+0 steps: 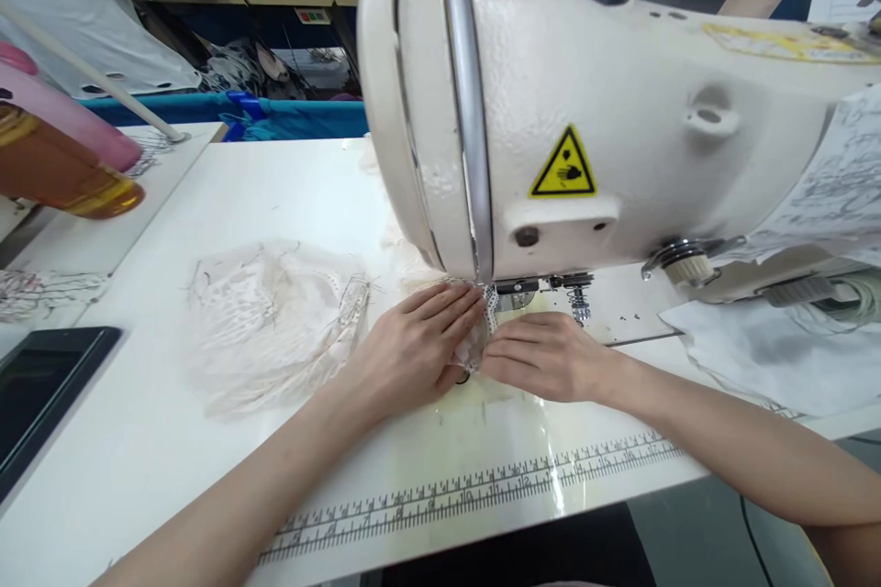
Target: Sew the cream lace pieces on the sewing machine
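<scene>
Just in front of the needle area of a white sewing machine (619,110), both hands work on a small piece of pale lace fabric (472,350). My left hand (419,344) lies over its left side, fingers stretched out and pressing it flat toward the presser foot. On the right, my right hand (543,356) has its fingers closed together at the lace's edge, pinching it. The needle itself is hidden behind the machine head and my fingers. A loose heap of sheer cream lace fabric (275,321) rests on the table left of my left hand.
A ruler strip (474,495) runs along the table's front edge. At left are a dark phone (55,394), an amber bottle (65,170) and a pink bottle (75,110). White cloth (791,358) lies at right. Another person in white (83,9) sits beyond.
</scene>
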A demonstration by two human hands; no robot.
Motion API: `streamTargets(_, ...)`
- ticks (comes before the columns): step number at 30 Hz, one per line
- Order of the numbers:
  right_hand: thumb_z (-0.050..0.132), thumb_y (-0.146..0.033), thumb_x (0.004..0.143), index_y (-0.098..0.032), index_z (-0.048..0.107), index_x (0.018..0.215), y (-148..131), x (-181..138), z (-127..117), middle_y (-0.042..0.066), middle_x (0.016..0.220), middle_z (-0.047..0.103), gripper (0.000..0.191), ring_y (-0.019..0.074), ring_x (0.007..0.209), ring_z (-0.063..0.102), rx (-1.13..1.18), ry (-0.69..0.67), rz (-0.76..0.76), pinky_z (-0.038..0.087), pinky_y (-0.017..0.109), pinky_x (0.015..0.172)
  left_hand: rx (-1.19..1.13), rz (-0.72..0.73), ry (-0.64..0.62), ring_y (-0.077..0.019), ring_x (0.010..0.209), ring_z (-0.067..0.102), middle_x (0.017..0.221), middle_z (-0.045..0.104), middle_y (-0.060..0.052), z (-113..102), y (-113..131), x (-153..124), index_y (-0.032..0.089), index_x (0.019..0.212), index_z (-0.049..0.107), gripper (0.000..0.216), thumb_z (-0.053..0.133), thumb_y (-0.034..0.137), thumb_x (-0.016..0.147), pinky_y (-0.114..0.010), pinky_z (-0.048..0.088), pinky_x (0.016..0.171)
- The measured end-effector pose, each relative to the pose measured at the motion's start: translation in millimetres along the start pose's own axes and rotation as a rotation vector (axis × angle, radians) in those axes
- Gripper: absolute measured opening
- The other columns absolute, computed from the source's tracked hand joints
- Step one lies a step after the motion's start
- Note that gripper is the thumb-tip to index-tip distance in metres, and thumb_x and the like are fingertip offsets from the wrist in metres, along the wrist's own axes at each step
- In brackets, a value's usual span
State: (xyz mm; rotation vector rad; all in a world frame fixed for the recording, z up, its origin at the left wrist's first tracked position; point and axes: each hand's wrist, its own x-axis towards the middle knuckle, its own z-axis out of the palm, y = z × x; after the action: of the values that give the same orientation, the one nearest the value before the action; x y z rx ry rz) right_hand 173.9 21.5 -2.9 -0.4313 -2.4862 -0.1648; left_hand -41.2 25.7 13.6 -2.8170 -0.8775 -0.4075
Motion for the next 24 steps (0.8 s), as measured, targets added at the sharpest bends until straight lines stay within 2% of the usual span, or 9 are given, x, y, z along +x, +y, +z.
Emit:
streamTargets(13, 0.047, -0.005, 0.088, -0.02, 0.062, 0.089, 2.6, -10.2, -5.4, -0.001, 0.083, 0.069, 0.021, 0.0133, 0.092, 0.061, -0.084, -0.113, 0.12, 0.05, 0.024, 0.074, 0.099, -0.078, 0.018, -0.0307, 0.114, 0.059, 0.124, 0.061, -0.016, 4.1, 15.9, 3.1, 0.003, 0.122, 0.059, 0.046, 0.045, 0.03, 0.086, -0.045, 0.049, 0.096)
streamTargets(24, 0.045, -0.001, 0.086, -0.019, 0.057, 0.083, 11.8, -3.6, -16.3, -0.004, 0.074, 0.063, 0.022, 0.0101, 0.079, 0.059, -0.176, -0.132, 0.096, 0.044, 0.024, 0.067, 0.104, -0.127, -0.024, -0.0312, 0.114, 0.058, 0.126, 0.06, -0.017, 5.0, 20.5, 4.4, 0.003, 0.125, 0.056, 0.051, 0.047, 0.033, 0.085, -0.046, 0.047, 0.095)
